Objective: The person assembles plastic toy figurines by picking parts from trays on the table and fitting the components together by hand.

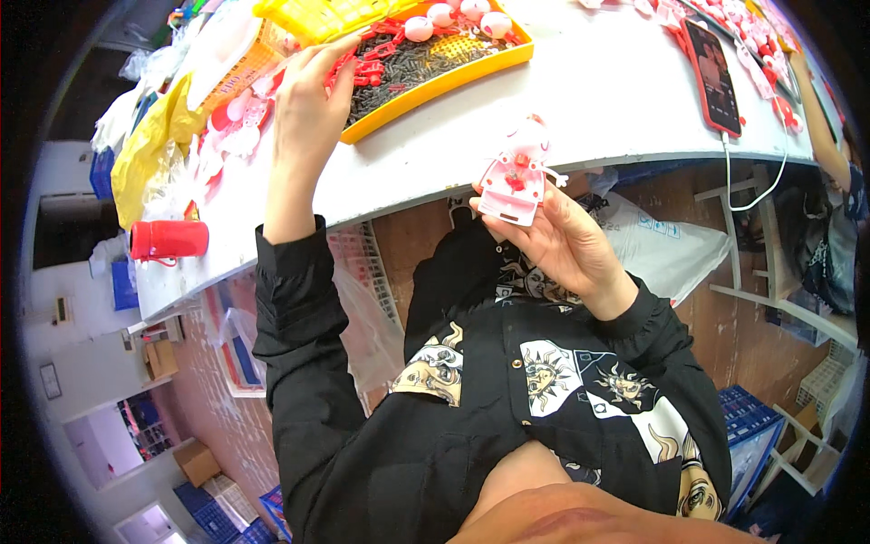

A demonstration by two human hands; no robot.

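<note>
My right hand (584, 240) holds a small pink-and-white plastic toy figure (509, 207) just off the table's near edge. Its hollow inner side faces up, with red parts inside and a rounded white head at the top. My left hand (313, 95) reaches over the left side of a shallow yellow tray (435, 97). Its fingers are stretched out and the thumb stands apart, beside red plastic pieces (370, 71). Whether the fingertips touch one of these pieces is hard to see. Dark small screws (399, 92) fill much of the tray, and several pinkish-white round heads (419, 29) lie along its far side.
A red cylindrical container (169, 240) stands near the table's left end. Pink parts and a yellow bag (149, 150) lie behind it. At right lies a phone (713, 77) with a white cable (728, 172). Another person's arm (818, 122) reaches in at far right.
</note>
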